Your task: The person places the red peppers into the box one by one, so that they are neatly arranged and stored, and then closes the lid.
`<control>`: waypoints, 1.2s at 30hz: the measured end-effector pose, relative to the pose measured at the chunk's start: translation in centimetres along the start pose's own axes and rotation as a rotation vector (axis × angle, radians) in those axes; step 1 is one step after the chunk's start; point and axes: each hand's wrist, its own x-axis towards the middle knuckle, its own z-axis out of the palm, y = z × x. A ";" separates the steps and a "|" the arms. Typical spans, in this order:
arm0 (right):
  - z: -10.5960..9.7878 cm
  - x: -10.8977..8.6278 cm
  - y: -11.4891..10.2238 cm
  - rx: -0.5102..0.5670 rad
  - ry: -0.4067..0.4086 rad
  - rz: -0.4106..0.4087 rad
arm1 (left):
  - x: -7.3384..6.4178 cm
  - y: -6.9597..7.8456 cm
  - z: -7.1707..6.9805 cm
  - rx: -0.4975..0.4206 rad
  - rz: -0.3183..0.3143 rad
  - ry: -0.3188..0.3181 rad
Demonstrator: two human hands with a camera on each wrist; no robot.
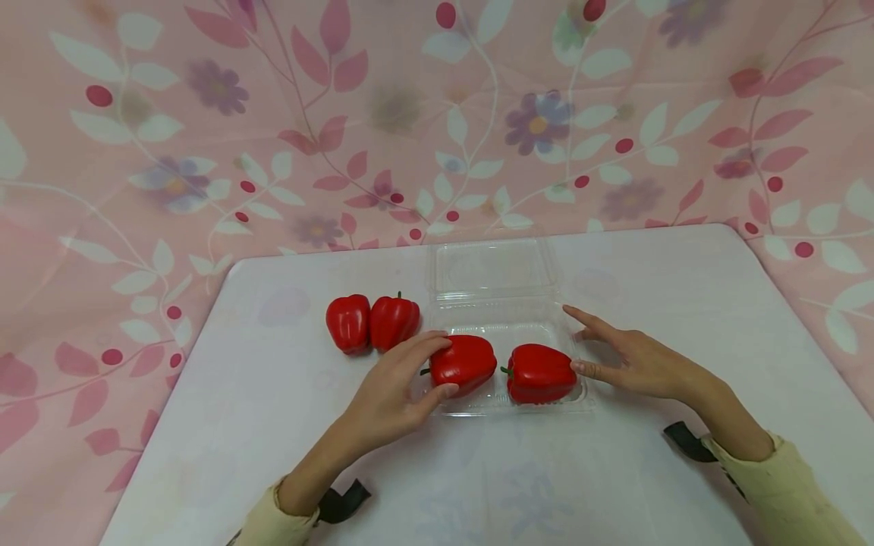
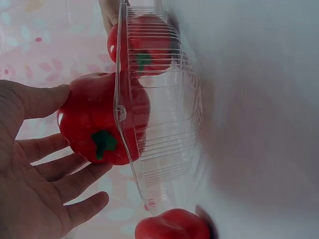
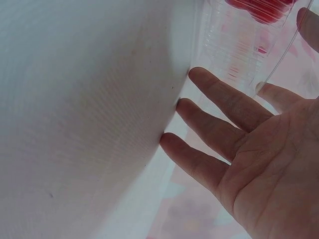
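My left hand (image 1: 389, 394) holds a red bell pepper (image 1: 466, 364) between thumb and fingers, at the left half of a clear plastic clamshell box (image 1: 515, 331). In the left wrist view this pepper (image 2: 84, 109) sits partly below the box rim, its green stem turned to the camera. A second red bell pepper (image 1: 542, 373) lies in the right half of the box, stem pointing left. My right hand (image 1: 649, 364) is at the box's right side, fingers spread. In the right wrist view, several fingertips (image 3: 172, 142) of it touch the table and one meets the box edge.
Two more red bell peppers, one (image 1: 348, 324) beside the other (image 1: 396, 322), stand on the white table (image 1: 287, 394) left of the box. The box's hinged lid (image 1: 495, 269) lies folded back behind it. A pink floral cloth (image 1: 410, 114) hangs behind the table.
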 end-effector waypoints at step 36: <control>0.2 0.0 0.2 -0.010 0.003 0.007 | 0.4 -0.5 1.7 0.091 0.125 -0.070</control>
